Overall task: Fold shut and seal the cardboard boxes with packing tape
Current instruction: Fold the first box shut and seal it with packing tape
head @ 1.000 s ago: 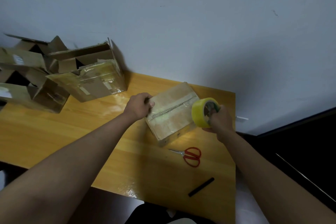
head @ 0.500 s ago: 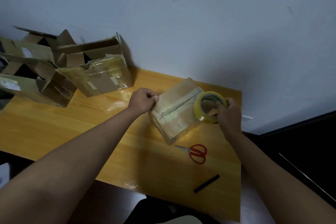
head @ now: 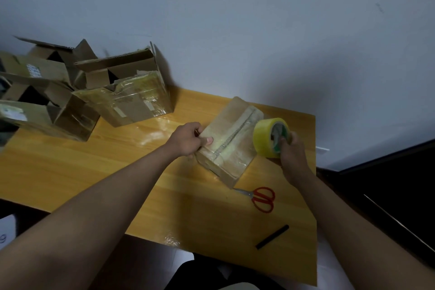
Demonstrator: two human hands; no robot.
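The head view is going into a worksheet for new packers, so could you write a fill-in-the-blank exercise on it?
1. The right hand holds a roll of ____ packing tape.
2. The left hand grips the small ____ box.
3. The scissors on the table have ____ handles.
4. A black ____ lies near the table's front edge.

Missing words: yellow; cardboard; red; stick

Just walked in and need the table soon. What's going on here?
A person is taping a small cardboard box shut on the wooden table. The left hand grips the box's left edge, and the right hand holds a yellow tape roll at its right side. Red scissors lie nearby; open boxes wait at the left.
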